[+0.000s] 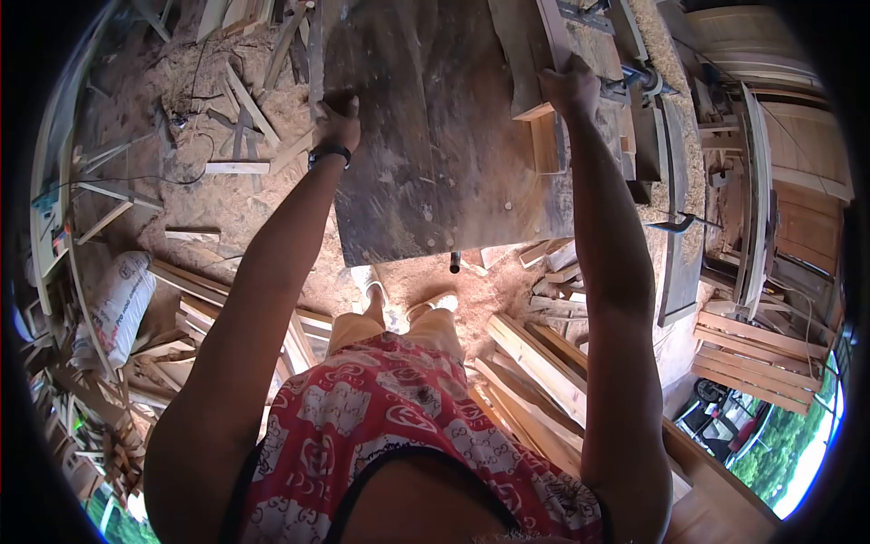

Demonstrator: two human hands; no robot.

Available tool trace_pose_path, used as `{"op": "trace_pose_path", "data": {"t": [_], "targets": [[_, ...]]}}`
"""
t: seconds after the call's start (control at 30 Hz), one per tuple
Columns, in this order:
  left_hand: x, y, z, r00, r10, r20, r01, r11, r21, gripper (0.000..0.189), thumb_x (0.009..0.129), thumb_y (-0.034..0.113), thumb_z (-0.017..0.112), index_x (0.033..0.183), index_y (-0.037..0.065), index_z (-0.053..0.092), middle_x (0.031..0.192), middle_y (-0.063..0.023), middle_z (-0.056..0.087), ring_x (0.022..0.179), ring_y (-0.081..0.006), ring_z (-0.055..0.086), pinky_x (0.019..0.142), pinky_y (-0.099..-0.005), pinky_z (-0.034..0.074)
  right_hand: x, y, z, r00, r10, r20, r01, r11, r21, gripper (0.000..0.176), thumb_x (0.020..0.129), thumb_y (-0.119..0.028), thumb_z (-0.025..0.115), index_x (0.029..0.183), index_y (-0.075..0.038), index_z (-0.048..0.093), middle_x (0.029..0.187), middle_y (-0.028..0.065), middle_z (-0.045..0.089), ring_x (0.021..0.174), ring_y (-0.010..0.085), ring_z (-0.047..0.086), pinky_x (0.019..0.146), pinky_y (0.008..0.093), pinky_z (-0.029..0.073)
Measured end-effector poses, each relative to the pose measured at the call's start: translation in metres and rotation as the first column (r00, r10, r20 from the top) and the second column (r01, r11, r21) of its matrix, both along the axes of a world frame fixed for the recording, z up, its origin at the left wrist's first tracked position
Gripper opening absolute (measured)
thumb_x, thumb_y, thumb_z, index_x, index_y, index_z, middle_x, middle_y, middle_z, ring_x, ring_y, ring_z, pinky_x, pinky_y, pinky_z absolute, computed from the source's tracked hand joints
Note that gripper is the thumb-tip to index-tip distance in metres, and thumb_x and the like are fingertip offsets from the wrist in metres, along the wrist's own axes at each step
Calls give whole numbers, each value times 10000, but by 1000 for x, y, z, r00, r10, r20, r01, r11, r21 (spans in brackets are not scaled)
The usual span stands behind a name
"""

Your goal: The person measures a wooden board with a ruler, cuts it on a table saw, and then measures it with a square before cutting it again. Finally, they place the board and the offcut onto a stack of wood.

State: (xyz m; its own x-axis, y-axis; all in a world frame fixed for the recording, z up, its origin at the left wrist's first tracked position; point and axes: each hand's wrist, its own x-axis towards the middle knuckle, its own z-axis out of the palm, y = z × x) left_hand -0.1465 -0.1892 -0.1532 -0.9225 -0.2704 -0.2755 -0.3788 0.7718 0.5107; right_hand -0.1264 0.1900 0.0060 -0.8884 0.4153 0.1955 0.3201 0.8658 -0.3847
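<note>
A dark, worn plywood tabletop [435, 118] stretches out in front of me. My left hand [340, 125], with a dark band at the wrist, is closed at the tabletop's left edge; its fingers are partly hidden. On the right side, my right hand [573, 88] wraps round a pale wooden plank [552, 27] that runs away from me. Just left of that hand lies a rough-edged board [515, 59]. A light wooden block [546, 143] stands below it, close to my right wrist. A short dark rod [455, 263] sticks out under the tabletop's near edge.
Sawdust and offcuts [249, 109] cover the floor at left, with a white sack [118, 308] beyond. Long planks [535, 363] lie near my feet. A clamp [684, 223] grips a beam [675, 272] at right. Slatted wood [761, 358] stands farther right.
</note>
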Motion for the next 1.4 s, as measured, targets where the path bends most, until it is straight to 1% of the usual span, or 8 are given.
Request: {"op": "trace_pose_path", "data": {"t": [0.4, 0.47, 0.67, 0.8, 0.87, 1.07, 1.3, 1.4], "targets": [[5, 5, 0, 999, 35, -41, -38, 998, -57, 889, 891, 672, 498, 1443, 18, 258, 1236, -344, 558, 1116, -486, 592, 950, -543, 476, -53, 15, -17, 998, 68, -16, -68, 997, 36, 524, 769, -450, 629, 1083, -30, 620, 1022, 245, 686, 1009, 426, 648, 886, 493, 512], [5, 5, 1, 998, 31, -46, -33, 998, -54, 891, 892, 672, 496, 1447, 19, 254, 1244, -343, 554, 1118, -488, 590, 951, -544, 475, -67, 20, -26, 994, 31, -109, -29, 999, 14, 473, 733, -446, 723, 958, -36, 656, 900, 226, 697, 902, 422, 666, 783, 480, 528], [4, 5, -2, 999, 39, -29, -40, 999, -26, 873, 899, 665, 487, 1445, 26, 250, 1252, -342, 545, 1124, -500, 580, 952, -552, 472, -84, 12, -11, 1000, 3, -19, -2, 997, 83, 464, 707, -450, 722, 935, -51, 657, 907, 219, 700, 907, 424, 668, 790, 495, 525], [4, 7, 2, 998, 55, -7, -56, 998, -29, 861, 905, 655, 484, 1445, 26, 248, 1252, -343, 543, 1123, -501, 580, 950, -552, 473, -93, 9, -8, 996, 15, -90, -12, 999, 38, 450, 708, -443, 717, 918, -50, 657, 902, 212, 702, 906, 420, 673, 786, 499, 528], [5, 7, 7, 999, 51, 4, -51, 999, -16, 865, 907, 652, 484, 1454, 27, 240, 1248, -344, 545, 1123, -498, 581, 949, -549, 474, -98, 6, -4, 998, 36, -49, -36, 999, -3, 502, 711, -413, 684, 1039, -37, 627, 1000, 229, 699, 952, 418, 678, 812, 504, 549], [5, 8, 13, 999, 45, 5, -45, 998, -37, 901, 909, 646, 486, 1483, 8, 211, 1231, -345, 553, 1114, -491, 586, 944, -541, 480, -109, 2, 6, 1000, -3, 26, 5, 996, -92, 530, 707, -422, 675, 1081, -48, 646, 1050, 237, 695, 991, 415, 672, 859, 501, 536], [6, 7, 18, 998, 46, 35, -46, 999, -8, 898, 917, 635, 479, 1484, -6, 206, 1258, -351, 539, 1130, -493, 579, 963, -539, 475, -141, 12, -10, 999, -33, 36, 33, 999, -7, 557, 723, -451, 681, 1109, -51, 643, 1076, 240, 691, 1005, 407, 670, 881, 488, 532], [5, 7, 20, 998, 43, 40, -43, 999, -8, 892, 918, 627, 482, 1483, -8, 210, 1272, -354, 531, 1130, -497, 577, 964, -540, 474, -162, 24, -26, 995, -10, -95, 12, 1000, 21, 512, 707, -502, 727, 926, -42, 671, 907, 221, 701, 897, 400, 686, 769, 489, 540]]}}
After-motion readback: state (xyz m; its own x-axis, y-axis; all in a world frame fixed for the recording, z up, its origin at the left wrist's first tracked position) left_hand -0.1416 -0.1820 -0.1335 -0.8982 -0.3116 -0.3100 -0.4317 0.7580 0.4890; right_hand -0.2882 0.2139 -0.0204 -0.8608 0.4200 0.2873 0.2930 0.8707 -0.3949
